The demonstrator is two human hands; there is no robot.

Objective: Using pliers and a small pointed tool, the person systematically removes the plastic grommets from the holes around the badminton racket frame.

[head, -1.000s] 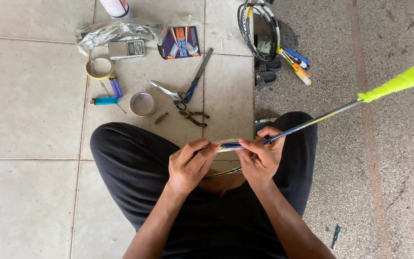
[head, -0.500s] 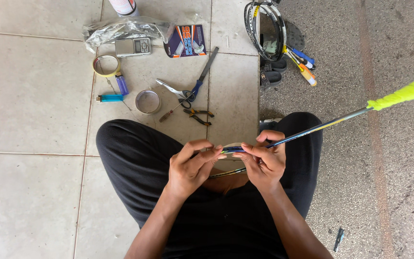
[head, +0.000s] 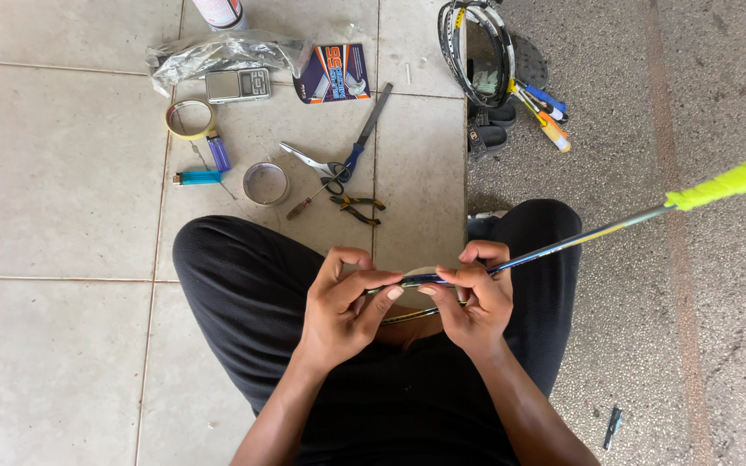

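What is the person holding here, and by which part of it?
Both hands, left hand and right hand, hold a badminton racket where its thin shaft meets the frame, far from the yellow-green grip.

dark printed card pack point(head: 332, 73) on tiles, grey pocket scale screen point(head: 237, 85) beside, crumpled clear bag point(head: 218, 50)

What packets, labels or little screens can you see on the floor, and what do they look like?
Flat card packet: top middle of the tiled floor, rectangular, dark blue with red and white patches.
Small pocket scale: just left of the card packet, silver rectangle with a grey screen.
Clear plastic bag: crumpled, behind the scale.
Can: top edge, white with a red label band, mostly cut off.
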